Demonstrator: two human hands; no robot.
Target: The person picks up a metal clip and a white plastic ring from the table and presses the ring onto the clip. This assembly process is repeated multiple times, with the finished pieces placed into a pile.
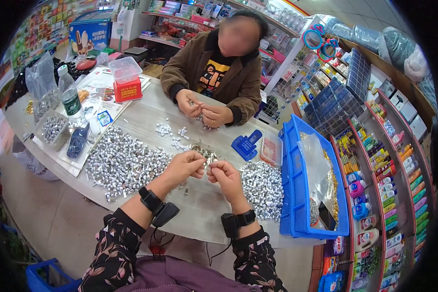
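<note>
Over the middle of the table, my left hand [189, 166] is closed in a pinch, thumb against fingers. Close to its right, my right hand [226, 178] pinches too, its fingertips nearly meeting the left ones. Whatever lies between the fingers is too small to make out. Just beyond them is a small heap of shiny metal pieces [205, 153], partly hidden by my hands. A wide pile of small silver parts [124, 160] spreads to the left of my left hand, and a second silver pile [262, 190] lies to the right of my right hand.
Across the table [146, 109], a person's hands [202, 109] pinch small parts. At right stand a blue crate [288, 204], a clear container [272, 149] and a blue plastic piece [247, 145]. At left are a red tub [127, 91], a bottle [71, 100] and a dark scoop [78, 141].
</note>
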